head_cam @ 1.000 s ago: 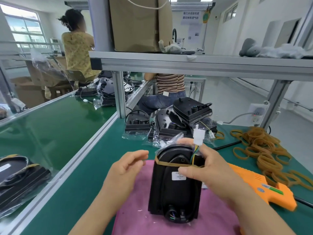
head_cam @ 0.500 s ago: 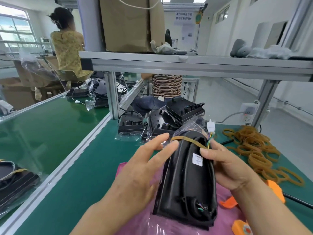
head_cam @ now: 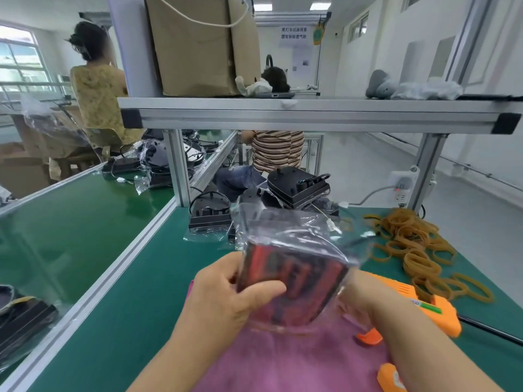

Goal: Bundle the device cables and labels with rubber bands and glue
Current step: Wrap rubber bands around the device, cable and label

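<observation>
Above the green bench (head_cam: 113,278) and the pink cloth (head_cam: 297,363), the bagged device (head_cam: 291,281) sits between both hands, lifted off the cloth; the left hand (head_cam: 226,295) grips its left edge, thumb curled across the near face, fingers behind; the right hand (head_cam: 359,292) meets the bag's right edge, its fingers hidden by plastic, so its grip cannot be told; the bag's loose end points up and away; blur hides the device's long axis; rubber bands (head_cam: 410,244) and an orange glue gun (head_cam: 424,309) lie to the right.
</observation>
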### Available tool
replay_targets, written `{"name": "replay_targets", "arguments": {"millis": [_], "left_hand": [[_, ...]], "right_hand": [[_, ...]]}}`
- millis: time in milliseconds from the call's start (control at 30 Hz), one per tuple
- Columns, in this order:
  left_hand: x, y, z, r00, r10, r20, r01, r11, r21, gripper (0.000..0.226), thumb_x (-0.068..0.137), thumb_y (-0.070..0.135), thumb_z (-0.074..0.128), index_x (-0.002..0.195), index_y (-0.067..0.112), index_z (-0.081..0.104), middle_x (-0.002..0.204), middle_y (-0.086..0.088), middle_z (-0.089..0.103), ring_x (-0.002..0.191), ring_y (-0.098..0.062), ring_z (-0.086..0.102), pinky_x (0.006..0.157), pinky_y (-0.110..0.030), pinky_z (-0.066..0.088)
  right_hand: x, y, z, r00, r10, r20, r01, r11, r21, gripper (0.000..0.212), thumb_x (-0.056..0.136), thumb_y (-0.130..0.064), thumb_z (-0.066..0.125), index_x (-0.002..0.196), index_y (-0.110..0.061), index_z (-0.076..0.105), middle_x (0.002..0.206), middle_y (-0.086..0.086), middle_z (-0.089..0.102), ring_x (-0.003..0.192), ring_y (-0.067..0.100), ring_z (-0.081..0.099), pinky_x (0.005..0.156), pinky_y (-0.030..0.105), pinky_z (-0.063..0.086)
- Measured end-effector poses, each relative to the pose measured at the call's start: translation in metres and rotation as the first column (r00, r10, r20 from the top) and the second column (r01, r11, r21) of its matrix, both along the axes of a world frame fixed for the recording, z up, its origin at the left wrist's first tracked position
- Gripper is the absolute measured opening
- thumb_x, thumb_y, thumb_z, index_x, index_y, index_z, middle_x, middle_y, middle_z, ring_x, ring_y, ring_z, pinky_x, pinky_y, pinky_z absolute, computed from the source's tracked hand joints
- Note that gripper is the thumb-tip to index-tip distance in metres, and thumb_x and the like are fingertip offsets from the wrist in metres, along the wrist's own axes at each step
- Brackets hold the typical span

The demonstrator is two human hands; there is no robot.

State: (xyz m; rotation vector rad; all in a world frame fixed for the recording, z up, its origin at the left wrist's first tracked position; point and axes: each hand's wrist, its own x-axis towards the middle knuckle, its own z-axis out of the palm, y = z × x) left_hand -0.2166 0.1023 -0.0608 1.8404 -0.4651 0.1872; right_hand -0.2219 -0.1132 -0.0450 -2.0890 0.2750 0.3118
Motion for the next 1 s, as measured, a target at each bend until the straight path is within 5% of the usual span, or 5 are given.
{"name": "replay_targets", "arguments": {"millis": [133,300,500,700,1000], "left_hand": [[0.008,0.003,-0.003,0.980,0.180,-0.087,-0.176,0.983,0.047,0.048,0.050,0.077,0.062,0.068,0.033,0.067,0.057,0.004,0.063,0.049,-0.006,0.055,0.049,-0.021,0.047],[0.012,0.005,-0.006,0.948,0.171,-0.266,-0.148,0.983,0.106,0.054,0.059,0.085,0.058,0.086,0.039,0.066,0.075,0.010,0.073,0.065,-0.007,0.070,0.067,-0.032,0.056],[0.018,-0.002,-0.028,0.863,0.107,-0.494,-0.058,0.992,0.114,0.049,0.088,0.060,0.058,0.083,0.015,0.075,0.076,-0.009,0.076,0.075,-0.025,0.074,0.088,-0.048,0.056],[0.021,-0.008,-0.040,0.890,0.085,-0.448,0.030,0.970,0.243,0.017,0.095,0.036,0.062,0.099,0.029,0.076,0.083,0.009,0.077,0.076,-0.005,0.073,0.077,-0.021,0.055],[0.021,-0.008,-0.042,0.947,0.190,-0.259,-0.074,0.913,0.400,0.020,0.094,0.033,0.062,0.102,0.020,0.075,0.096,0.004,0.073,0.090,-0.020,0.068,0.097,-0.039,0.051]], "right_hand": [[0.004,0.005,0.000,0.988,-0.003,0.156,-0.044,0.955,0.294,0.041,0.098,-0.038,0.044,0.092,-0.010,0.074,0.082,0.009,0.073,0.065,0.013,0.063,0.065,0.036,0.060],[0.004,-0.002,-0.013,0.987,0.015,0.162,-0.101,0.838,0.536,0.077,0.087,-0.079,0.028,0.114,-0.020,0.070,0.084,-0.004,0.068,0.075,0.011,0.061,0.066,0.030,0.052],[0.001,-0.013,-0.027,0.988,-0.037,0.149,0.012,0.986,0.164,0.047,0.095,-0.055,0.048,0.096,-0.013,0.070,0.090,-0.001,0.073,0.071,0.006,0.066,0.067,0.028,0.056],[0.038,-0.062,-0.035,0.908,-0.185,0.376,0.282,0.934,-0.220,0.023,0.089,-0.026,0.060,0.069,-0.018,0.067,0.073,-0.004,0.070,0.072,0.016,0.063,0.070,0.032,0.050],[0.093,-0.145,-0.072,0.938,-0.239,0.251,0.346,0.668,-0.658,0.038,0.090,-0.008,0.054,0.125,-0.020,0.062,0.123,0.007,0.062,0.109,0.026,0.059,0.074,0.028,0.045]]}}
